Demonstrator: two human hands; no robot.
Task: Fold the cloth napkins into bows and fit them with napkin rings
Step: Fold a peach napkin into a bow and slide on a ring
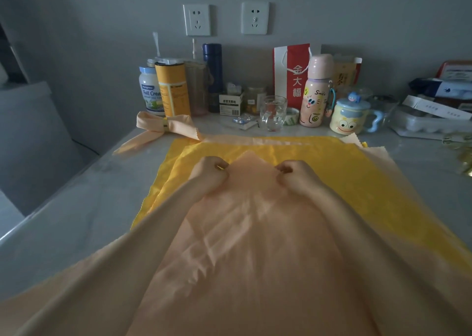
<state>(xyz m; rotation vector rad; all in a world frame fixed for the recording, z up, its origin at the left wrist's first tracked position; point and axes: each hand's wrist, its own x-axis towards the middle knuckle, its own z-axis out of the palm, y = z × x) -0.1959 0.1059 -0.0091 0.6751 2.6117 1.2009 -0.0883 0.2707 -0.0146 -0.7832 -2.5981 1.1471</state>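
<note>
Nearest the camera, a peach napkin (255, 246) is draped up from the near edge, and most of the lower view is filled by it. Its far edge is pinched at two spots. The left hand (210, 173) is curled onto the cloth on the left and the right hand (297, 176) on the right. So each grip is closed on that same napkin, knuckles up, with a little peak of cloth raised between them.

Underneath, a yellow napkin (332, 172) is laid flat on the grey desk (76, 208). Another peach cloth (378, 156) can be seen peeking out at its far and right edges.

Farther off on the left, a finished peach bow (176, 124) is parked on the desk. It's cinched in the middle by a gold napkin ring (165, 125), with its tails trailed toward the near left. A gold shiny thing (463, 156) is caught at the right edge, too blurred to be named.

Along the far wall a bunch of clutter is lined up: a yellow canister (173, 90), a glass mug (273, 112), a pink cartoon bottle (316, 93), a lidded cartoon mug (350, 117) and a red-and-white paper bag (293, 75). Two wall sockets (197, 20) are mounted above.
</note>
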